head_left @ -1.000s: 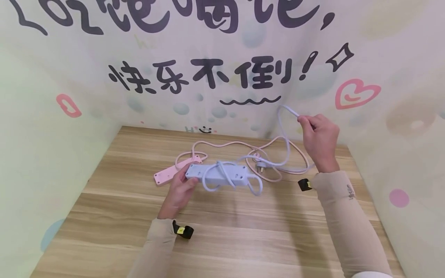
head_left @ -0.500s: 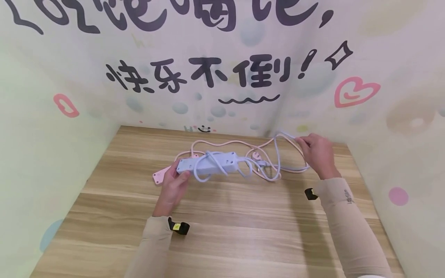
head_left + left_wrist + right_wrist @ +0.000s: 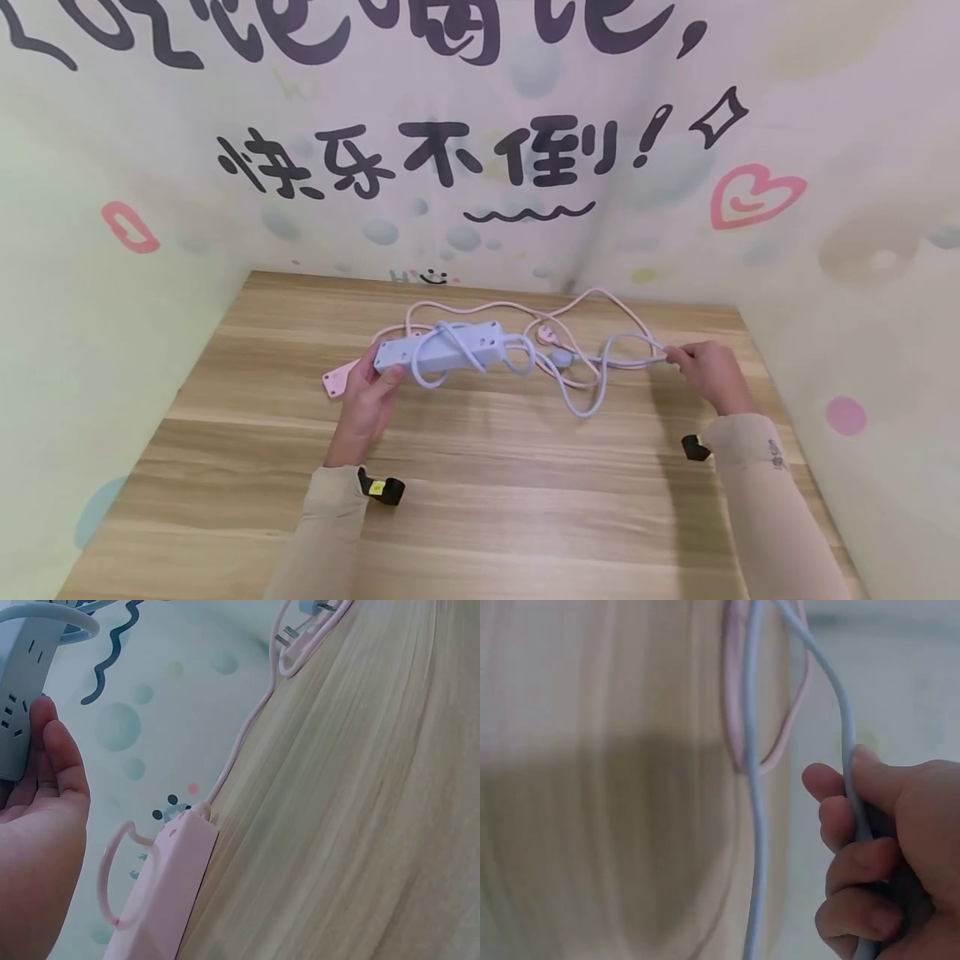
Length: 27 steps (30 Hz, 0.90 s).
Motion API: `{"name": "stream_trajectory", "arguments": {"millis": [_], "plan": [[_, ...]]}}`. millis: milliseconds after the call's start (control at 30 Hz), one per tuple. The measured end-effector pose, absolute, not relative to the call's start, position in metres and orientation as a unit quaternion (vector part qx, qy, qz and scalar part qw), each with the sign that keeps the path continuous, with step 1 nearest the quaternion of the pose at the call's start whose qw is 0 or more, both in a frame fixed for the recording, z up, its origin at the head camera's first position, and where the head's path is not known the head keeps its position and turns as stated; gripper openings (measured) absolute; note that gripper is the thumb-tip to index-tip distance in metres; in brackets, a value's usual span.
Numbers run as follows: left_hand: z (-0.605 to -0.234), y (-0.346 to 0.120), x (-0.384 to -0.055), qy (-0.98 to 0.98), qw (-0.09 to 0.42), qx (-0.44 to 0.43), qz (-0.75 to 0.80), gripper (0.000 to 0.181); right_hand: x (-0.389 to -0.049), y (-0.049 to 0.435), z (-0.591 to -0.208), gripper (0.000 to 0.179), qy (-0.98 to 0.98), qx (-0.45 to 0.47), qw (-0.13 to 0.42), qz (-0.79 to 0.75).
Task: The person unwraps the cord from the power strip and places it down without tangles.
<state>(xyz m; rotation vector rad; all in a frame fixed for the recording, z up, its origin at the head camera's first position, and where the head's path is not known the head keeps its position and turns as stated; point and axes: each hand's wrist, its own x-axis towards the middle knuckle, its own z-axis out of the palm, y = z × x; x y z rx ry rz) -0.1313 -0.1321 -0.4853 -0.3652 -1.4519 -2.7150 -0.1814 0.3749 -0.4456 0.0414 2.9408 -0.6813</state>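
My left hand (image 3: pixel 365 408) grips the left end of a blue power strip (image 3: pixel 442 348), held above the table; a turn of its own cord loops around the strip's body. In the left wrist view the strip's socket slots (image 3: pixel 13 712) show beside the fingers. Over at the right, my right hand (image 3: pixel 708 375) pinches the blue cord (image 3: pixel 846 720) between thumb and fingers, with the other fingers curled round it. Behind the left hand a pink power strip (image 3: pixel 169 877) lies on the table, partly hidden in the head view. The blue plug (image 3: pixel 560 357) rests near the pink plug (image 3: pixel 547 334).
The pink cord (image 3: pixel 480 306) runs along the back of the wooden table (image 3: pixel 480 500) and crosses the blue cord at right. Printed cloth walls (image 3: pixel 660 242) enclose the table at the back and both sides.
My right hand has come down and slightly right with the blue cord, from up against the wall to near the tabletop. My left hand has raised the blue strip a little and shifted it left.
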Motion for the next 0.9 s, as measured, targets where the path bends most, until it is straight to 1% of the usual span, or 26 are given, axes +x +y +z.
{"name": "stream_trajectory", "arguments": {"millis": [167, 333, 567, 700, 900], "plan": [[-0.488, -0.132, -0.132, -0.472, 0.03, -0.121, -0.873, 0.036, -0.175, 0.385, -0.463, 0.051, 0.967, 0.035, 0.108, -0.226], [-0.488, -0.13, -0.133, -0.471, 0.036, -0.124, -0.872, 0.039, -0.172, 0.388, -0.47, 0.046, 0.965, 0.028, 0.11, -0.238], [-0.487, -0.129, -0.134, -0.481, 0.037, -0.109, -0.869, 0.039, -0.169, 0.375, -0.456, 0.033, 0.96, 0.0, 0.113, -0.254], [-0.486, -0.128, -0.136, -0.495, 0.037, -0.097, -0.863, 0.041, -0.165, 0.357, -0.446, 0.034, 0.958, -0.012, 0.102, -0.269], [-0.486, -0.127, -0.136, -0.507, 0.039, -0.084, -0.857, 0.042, -0.162, 0.324, -0.441, 0.042, 0.96, -0.057, 0.061, -0.266]]}}
